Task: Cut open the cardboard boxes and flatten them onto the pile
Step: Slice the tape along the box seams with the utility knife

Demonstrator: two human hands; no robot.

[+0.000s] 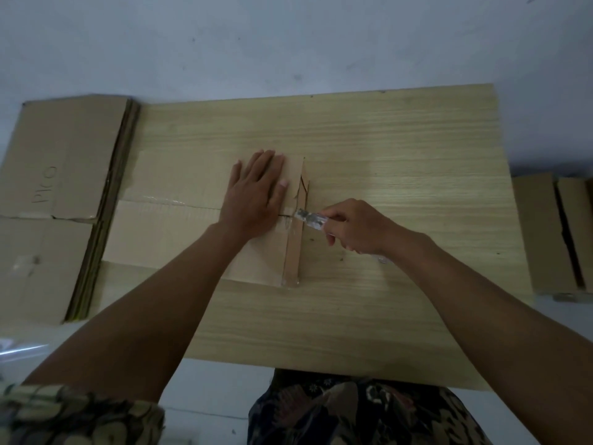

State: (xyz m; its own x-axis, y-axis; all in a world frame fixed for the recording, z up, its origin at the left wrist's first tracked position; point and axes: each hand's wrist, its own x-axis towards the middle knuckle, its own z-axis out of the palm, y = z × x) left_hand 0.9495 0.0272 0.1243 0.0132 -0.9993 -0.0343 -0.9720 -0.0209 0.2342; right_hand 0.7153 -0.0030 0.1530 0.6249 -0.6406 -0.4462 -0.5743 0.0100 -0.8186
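The cutting step is the 1 in hand: a shallow cardboard box (199, 220) is lying on the wooden tabletop (401, 155), its taped centre seam (167, 205) running left to right, and the right hand (359, 229) is bringing a small knife (309, 217) to the right end of that seam. The fingers (333, 216) of this hand are curling closed around the knife's handle, with the blade end pointing left and sitting at the box's right edge, where a dark slit is already showing just beside the left hand (256, 187). That left hand is lying flat on the box top with its fingers straight and spread, gripping nothing, simply pressing the lid down. Judging from this, the next move is calling for the blade to travel left along the tape while the pressing hand is staying clear of its path, since it is now sitting right across the seam. Whether the box is holding anything cannot be told, as its flaps are closed. At the left edge of the tabletop the pile of flattened boxes (64, 162) is lying stacked in many layers, partly hanging past the edge. To the right, off the tabletop, at least 2 more boxes (542, 232) are standing side by side, seemingly waiting uncut.
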